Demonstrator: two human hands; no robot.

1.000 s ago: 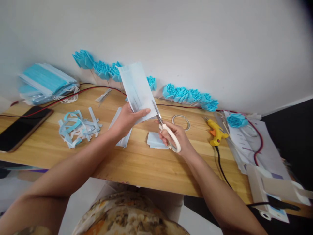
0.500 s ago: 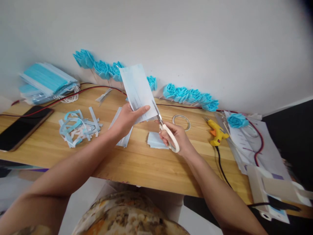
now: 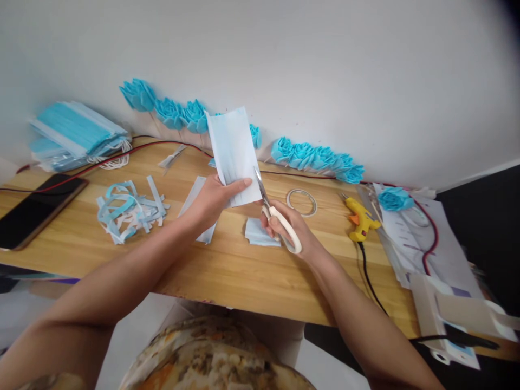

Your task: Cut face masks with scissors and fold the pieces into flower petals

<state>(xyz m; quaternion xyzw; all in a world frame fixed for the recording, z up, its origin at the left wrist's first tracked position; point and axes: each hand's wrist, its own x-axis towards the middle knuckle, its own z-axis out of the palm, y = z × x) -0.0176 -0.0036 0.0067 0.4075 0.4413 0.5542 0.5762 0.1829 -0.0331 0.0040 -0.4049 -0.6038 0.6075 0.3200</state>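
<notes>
A pale blue face mask sheet (image 3: 233, 143) is pinched near its lower edge by my left hand (image 3: 217, 197), thumb on top. My right hand (image 3: 290, 225) grips white-handled scissors (image 3: 286, 230), whose blades point up along the sheet's right edge. Whether the blades have the sheet between them I cannot tell. Below my right hand lies a small stack of pale blue pieces (image 3: 258, 233), partly covered by the fingers. Another pale strip of mask material (image 3: 193, 195) rests on the table, partly hidden under my left hand.
Blue fabric flowers (image 3: 168, 114) line the wall. Stacked masks (image 3: 77, 130), a phone (image 3: 40, 208) and cut strips (image 3: 130, 211) lie left. A tape roll (image 3: 301, 203), yellow glue gun (image 3: 359, 219) with cord, and papers (image 3: 442, 233) lie right. A red-black cable (image 3: 174, 142) crosses the wooden table (image 3: 244, 281).
The sheet and my left hand have shifted slightly right, and the sheet stands a little more upright. The scissors have tilted slightly and their blades look less covered by the sheet.
</notes>
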